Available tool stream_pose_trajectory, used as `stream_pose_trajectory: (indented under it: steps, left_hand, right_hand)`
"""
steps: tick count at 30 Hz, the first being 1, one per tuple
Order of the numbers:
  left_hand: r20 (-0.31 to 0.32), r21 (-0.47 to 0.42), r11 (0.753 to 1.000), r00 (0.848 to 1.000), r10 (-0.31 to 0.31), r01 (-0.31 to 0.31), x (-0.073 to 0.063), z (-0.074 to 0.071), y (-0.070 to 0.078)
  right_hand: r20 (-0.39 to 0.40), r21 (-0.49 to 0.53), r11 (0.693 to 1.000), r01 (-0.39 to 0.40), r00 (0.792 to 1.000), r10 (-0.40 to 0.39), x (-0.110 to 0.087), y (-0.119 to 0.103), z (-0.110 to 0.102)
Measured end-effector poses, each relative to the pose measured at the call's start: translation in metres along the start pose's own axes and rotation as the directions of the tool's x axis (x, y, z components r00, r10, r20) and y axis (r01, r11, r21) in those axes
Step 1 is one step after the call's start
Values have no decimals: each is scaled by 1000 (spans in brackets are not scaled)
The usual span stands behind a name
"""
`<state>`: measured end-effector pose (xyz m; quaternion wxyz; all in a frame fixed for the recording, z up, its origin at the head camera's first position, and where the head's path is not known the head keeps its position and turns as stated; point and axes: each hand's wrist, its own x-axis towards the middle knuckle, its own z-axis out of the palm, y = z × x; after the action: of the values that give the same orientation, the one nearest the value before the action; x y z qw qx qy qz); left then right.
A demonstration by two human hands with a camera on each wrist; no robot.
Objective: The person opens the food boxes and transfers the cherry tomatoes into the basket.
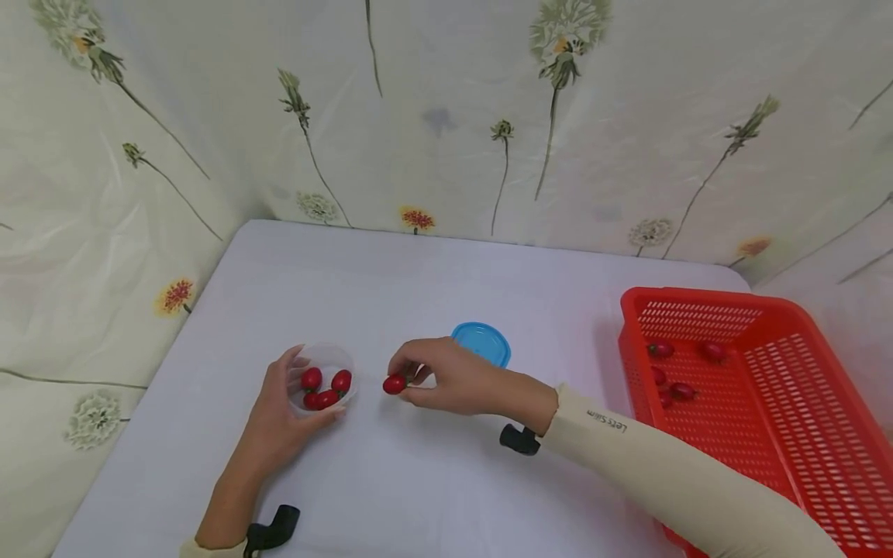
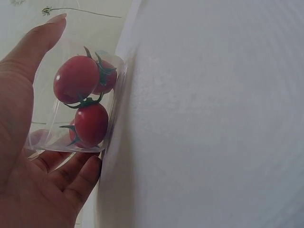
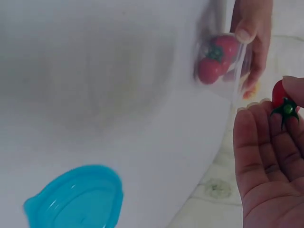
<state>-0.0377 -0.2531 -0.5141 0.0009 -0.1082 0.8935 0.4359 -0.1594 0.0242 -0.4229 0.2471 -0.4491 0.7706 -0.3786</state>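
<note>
A clear plastic cup (image 1: 322,353) stands on the white table with several cherry tomatoes (image 1: 325,398) inside. My left hand (image 1: 277,415) is wrapped around its left side, fingers behind and thumb in front. In the left wrist view, green stems show on the tomatoes (image 2: 91,124) through the cup wall. To the right of the cup, my right hand (image 1: 453,378) pinches one cherry tomato (image 1: 394,384) between thumb and fingers, apart from the cup. Seen from the right wrist, that tomato (image 3: 279,95) has its green stem end toward the palm.
A blue lid (image 1: 483,343) lies on the table behind my right hand. At the right stands a red plastic basket (image 1: 756,387) with several cherry tomatoes (image 1: 682,390) near its left wall. Flower-patterned sheeting (image 1: 446,116) rises behind the table.
</note>
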Motion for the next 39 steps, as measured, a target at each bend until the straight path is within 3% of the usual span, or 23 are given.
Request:
stream_pose_trajectory:
  steps: [5,11,16,33,39]
  left_hand:
    - [3,-2,1000,1000,18,-18,0,0,-1]
    - [2,0,1000,1000,26,-26,0,0,0]
    - [5,-2,1000,1000,17,-17,0,0,-1]
    - [6,-3,1000,1000,10,-10,-1,-1,0]
    - [11,-4,1000,1000,11,-11,0,-1,-1]
  right_hand:
    - [-41,3,999,-39,998,39,-26,5,-16]
    - [-109,-17,1000,-5,994,3,-56,13,-36]
    - [-160,-39,998,-49,986,42,-78,15,-51]
    - [-293,-51,975,-216,937,192,-132,21,-70]
    - [-346,-47,963,-267,908,235,-156,17,-81]
